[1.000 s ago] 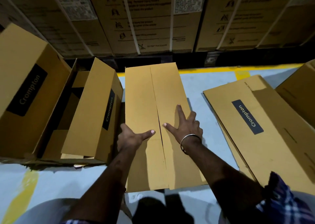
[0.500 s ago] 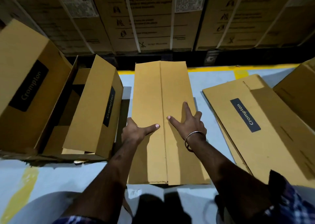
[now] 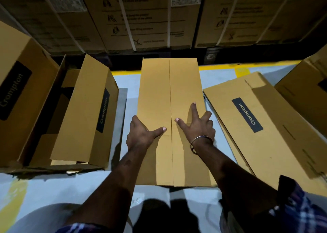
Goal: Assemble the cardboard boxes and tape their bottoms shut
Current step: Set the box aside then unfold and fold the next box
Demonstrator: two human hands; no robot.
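Box under work: the box [image 3: 169,108] stands bottom-up on the floor [image 3: 123,94], directly under both hands, its two flaps folded shut.
Seam: the seam [image 3: 170,91] runs away from the person between the two thumbs; it looks closed, no tape visible on it.
Left hand: the left hand [image 3: 139,135] lies on the left flap, thumb stretched toward the seam, fingers over the left edge; whether they curl round that edge cannot be told.
Right hand: the right hand [image 3: 198,124] is spread wide and flat, pressing the right flap.
Tape: no roll or dispenser in view.
Risk, flaps: judged likely to spring open if either hand lifts to fetch tape.
Risk, alignment: uneven pressure could skew the flaps and leave a gap or overlap.
Risk, crowding: open box [image 3: 85,112] just left of the left hand and flat cardboard [image 3: 265,126] just right of the right hand leave little room.
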